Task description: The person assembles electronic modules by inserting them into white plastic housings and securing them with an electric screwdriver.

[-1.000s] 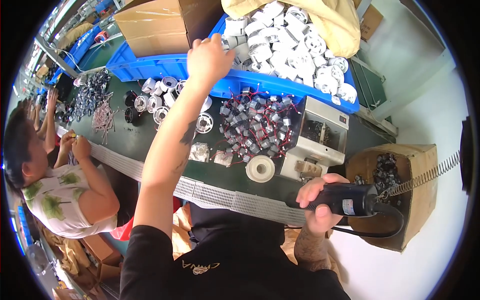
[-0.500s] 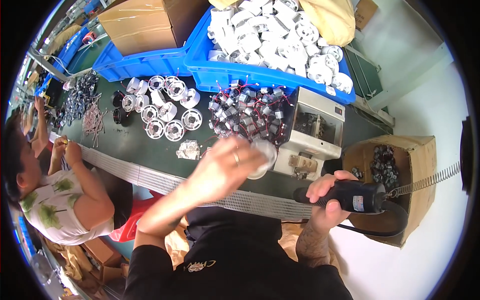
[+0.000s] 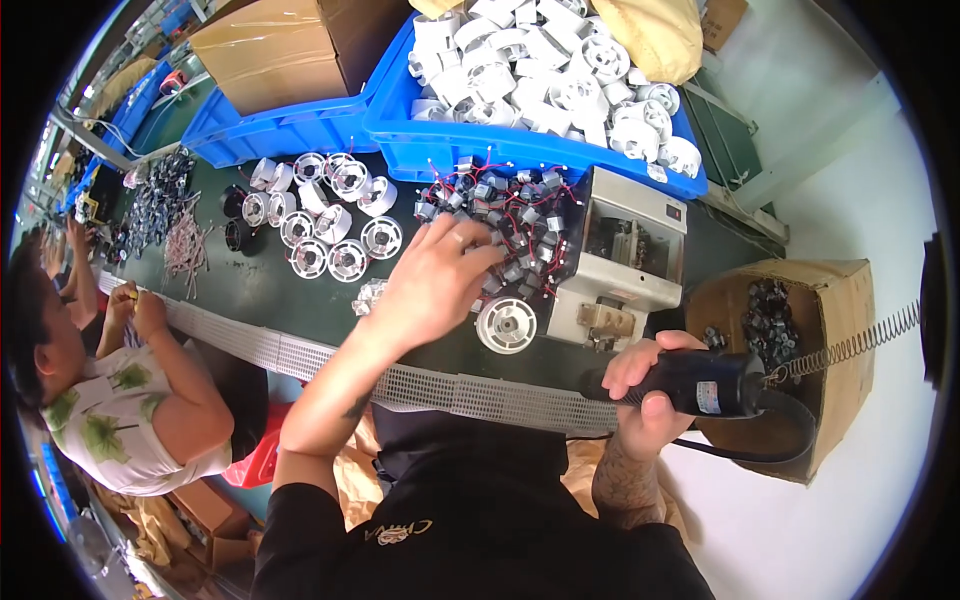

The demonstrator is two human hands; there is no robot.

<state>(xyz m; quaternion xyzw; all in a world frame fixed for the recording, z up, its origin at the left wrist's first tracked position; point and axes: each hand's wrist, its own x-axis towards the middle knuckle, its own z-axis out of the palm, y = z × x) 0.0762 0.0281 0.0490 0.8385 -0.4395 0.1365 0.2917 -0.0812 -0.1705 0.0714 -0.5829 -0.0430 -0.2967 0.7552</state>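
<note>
My left hand (image 3: 440, 275) is over the near left edge of a pile of small motors (image 3: 520, 215) with red wires. Its fingers are bent and a little apart, with nothing visible in them; whether the fingertips touch a motor is hard to tell. A round white plastic housing (image 3: 506, 326) lies on the bench just right of that hand, its ribbed opening facing up. On the right, my right hand (image 3: 650, 390) is wrapped round a black electric screwdriver (image 3: 710, 383), held nearly level and hung from a coiled spring (image 3: 850, 355).
A grey metal machine (image 3: 620, 260) stands right of the motors. Several white housings (image 3: 340, 225) are grouped left of them. Behind is a blue bin (image 3: 450, 150) of white parts. A cardboard box (image 3: 840, 350) holds dark parts at right. A co-worker (image 3: 140, 400) sits at left.
My left hand has let go of the white housing, which now lies on the bench, and has moved up and left to the motors. My right hand still holds the screwdriver, barely shifted.
</note>
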